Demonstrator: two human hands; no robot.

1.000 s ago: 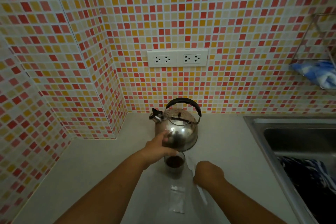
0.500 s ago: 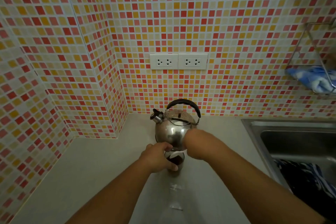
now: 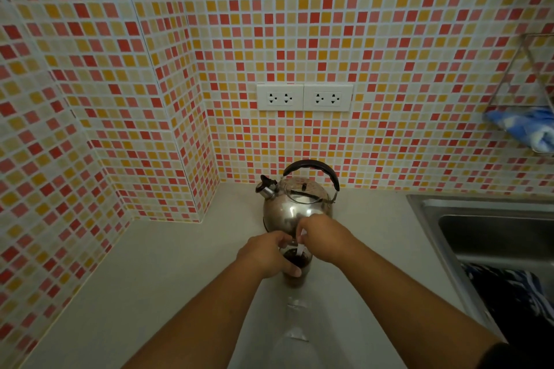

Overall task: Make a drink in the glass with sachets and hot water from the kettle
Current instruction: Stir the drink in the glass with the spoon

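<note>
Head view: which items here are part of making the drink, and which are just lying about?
In use:
- glass of dark liquid, gripped by left hand
- white sachet pinched over it by right hand
- kettle behind

Lying about:
- clear plastic bag on the counter
- wall sockets
- sink with dark cloth
- blue cloth in the wire rack

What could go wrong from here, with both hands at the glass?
The right hand pinches a small white sachet over the clear glass of dark drink; powder may spill past the narrow rim. The left hand grips the glass, which may be hot. The shiny steel kettle stands just behind the knuckles, so they could brush hot metal.
</note>
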